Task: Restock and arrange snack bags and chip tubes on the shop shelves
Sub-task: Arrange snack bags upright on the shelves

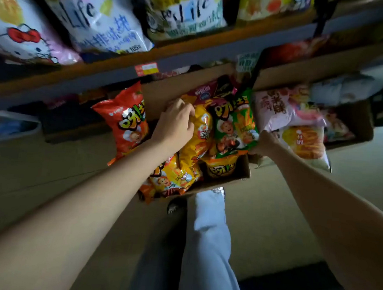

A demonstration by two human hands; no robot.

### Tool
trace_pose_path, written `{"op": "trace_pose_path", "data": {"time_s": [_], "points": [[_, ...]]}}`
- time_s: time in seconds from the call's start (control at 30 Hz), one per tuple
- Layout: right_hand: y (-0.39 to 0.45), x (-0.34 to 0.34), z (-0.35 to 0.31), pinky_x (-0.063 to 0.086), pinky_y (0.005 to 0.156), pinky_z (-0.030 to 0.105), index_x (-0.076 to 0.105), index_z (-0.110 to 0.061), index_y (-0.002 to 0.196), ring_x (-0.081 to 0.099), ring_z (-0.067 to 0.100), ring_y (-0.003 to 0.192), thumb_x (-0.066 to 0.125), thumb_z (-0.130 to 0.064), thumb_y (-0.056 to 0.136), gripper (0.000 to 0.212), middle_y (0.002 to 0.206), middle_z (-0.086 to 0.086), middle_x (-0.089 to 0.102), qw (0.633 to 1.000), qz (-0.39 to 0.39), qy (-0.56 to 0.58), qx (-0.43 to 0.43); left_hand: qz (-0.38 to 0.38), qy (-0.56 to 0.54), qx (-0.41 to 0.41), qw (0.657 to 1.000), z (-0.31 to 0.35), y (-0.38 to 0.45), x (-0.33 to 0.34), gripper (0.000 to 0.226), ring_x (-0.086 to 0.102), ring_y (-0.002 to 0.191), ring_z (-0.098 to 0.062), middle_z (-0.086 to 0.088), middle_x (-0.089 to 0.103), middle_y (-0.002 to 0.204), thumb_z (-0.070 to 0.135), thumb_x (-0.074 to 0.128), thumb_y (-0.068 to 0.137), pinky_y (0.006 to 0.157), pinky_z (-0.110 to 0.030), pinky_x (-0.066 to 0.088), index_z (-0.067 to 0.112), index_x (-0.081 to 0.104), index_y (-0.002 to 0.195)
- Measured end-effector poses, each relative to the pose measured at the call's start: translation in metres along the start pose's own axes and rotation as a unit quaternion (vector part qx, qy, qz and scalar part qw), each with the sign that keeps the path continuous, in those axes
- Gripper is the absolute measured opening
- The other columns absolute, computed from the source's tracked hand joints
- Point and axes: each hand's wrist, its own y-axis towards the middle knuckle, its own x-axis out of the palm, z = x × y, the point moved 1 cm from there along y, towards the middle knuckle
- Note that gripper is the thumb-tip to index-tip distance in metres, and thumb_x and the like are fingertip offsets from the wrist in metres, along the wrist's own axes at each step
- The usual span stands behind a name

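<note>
A cardboard box (240,170) full of snack bags sits on the floor in front of the shop shelves, just beyond the person's pale trouser leg (207,235). Inside it, a yellow snack bag (200,134) stands near the middle, with a green snack bag (234,127) touching it on the right and a dark maroon bag (207,94) behind both. More yellow and orange bags (172,179) lie at the near end of the box, spilling over its edge. A red snack bag (127,123) leans against the box's left side, outside it.

The left hand (176,121) rests on top of the yellow snack bag, fingers curled down over its upper edge in a narrow grasp that pinches the bag's top. The right hand (264,142) is at the lower right corner of the green snack bag, closed on its edge; its fingers are mostly hidden behind the bag.

To the right stands a second cardboard box (355,123), holding a pale pink bag (282,110) and a clear bag of orange sticks (305,142) that hangs over its front. Above, the shelf edge (100,72) carries a red price tag (147,68), and large white snack bags (99,16) with colourful lettering fill the upper shelf
</note>
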Motion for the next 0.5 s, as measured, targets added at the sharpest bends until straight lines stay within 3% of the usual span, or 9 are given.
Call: {"op": "trace_pose_path", "data": {"time_s": [0.13,0.23,0.3,0.4,0.5], "points": [[0.013,0.019,0.006,0.043,0.090,0.038,0.042,0.002,0.129,0.049,0.036,0.118,0.072,-0.020,0.081,0.060,0.127,0.024,0.050,0.997,0.052,0.047,0.027,-0.045,0.026,-0.006,0.999,0.009,-0.001,0.007,0.022,0.052,0.100,-0.027,-0.008,0.047,0.117,0.008,0.047,0.089,0.083,-0.038,0.039,0.008,0.054,0.110],[0.021,0.027,0.009,0.040,0.099,0.039,0.028,-0.001,0.140,0.042,0.035,0.126,0.074,-0.013,0.078,0.078,0.138,0.020,0.037,0.993,0.045,0.091,0.053,-0.028,0.026,0.001,0.999,0.016,0.002,-0.002,0.021,0.053,0.098,-0.026,-0.008,0.047,0.116,0.009,0.047,0.090,0.082,-0.036,0.038,0.008,0.053,0.110],[0.028,0.031,0.009,0.040,0.098,0.037,0.024,0.000,0.142,0.042,0.035,0.126,0.074,-0.013,0.078,0.082,0.136,0.021,0.040,0.993,0.026,0.100,0.055,-0.021,0.035,0.002,0.999,0.016,0.007,-0.002,0.021,0.054,0.097,-0.025,-0.007,0.047,0.117,0.010,0.047,0.091,0.080,-0.033,0.038,0.008,0.052,0.111],[0.038,0.036,0.013,0.045,0.079,0.035,0.047,0.003,0.128,0.054,0.037,0.112,0.065,-0.011,0.083,0.050,0.118,0.024,0.055,0.993,0.082,0.077,0.024,-0.044,0.063,0.008,0.997,0.017,0.014,0.008,0.022,0.055,0.100,-0.026,-0.007,0.046,0.120,0.013,0.048,0.092,0.078,-0.031,0.039,0.010,0.050,0.113],[0.023,0.023,0.006,0.047,0.075,0.038,0.060,0.004,0.110,0.059,0.039,0.100,0.062,-0.011,0.086,0.028,0.108,0.026,0.061,0.990,0.135,0.021,-0.043,-0.088,0.088,0.009,0.992,0.020,0.008,0.013,0.024,0.054,0.105,-0.027,-0.008,0.046,0.122,0.013,0.048,0.092,0.082,-0.035,0.041,0.009,0.049,0.115]]}}
